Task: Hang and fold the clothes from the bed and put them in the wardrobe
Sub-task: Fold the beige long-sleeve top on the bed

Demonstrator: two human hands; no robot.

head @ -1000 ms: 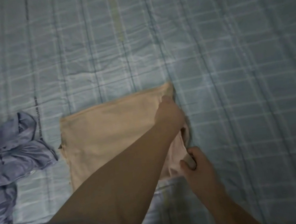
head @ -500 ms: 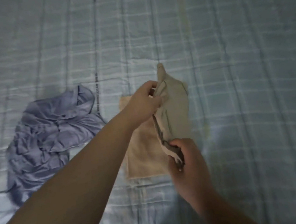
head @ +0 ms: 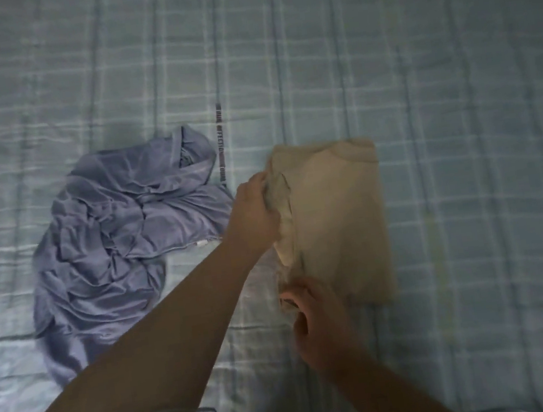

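Beige garment (head: pixel 340 217) folded flat on bed (head: pixel 453 78). Left hand (head: pixel 255 213) grips its left edge; right hand (head: pixel 320 324) pinches near corner. Blue garment (head: pixel 119 239) crumpled just left.

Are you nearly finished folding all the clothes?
Not yet. The beige garment lies on the bed, folded into a rectangle. The left hand and right hand grip its left edge, likely tidying it. The blue garment beside it is a crumpled heap, unfolded. No wardrobe is in view, so putting away remains.
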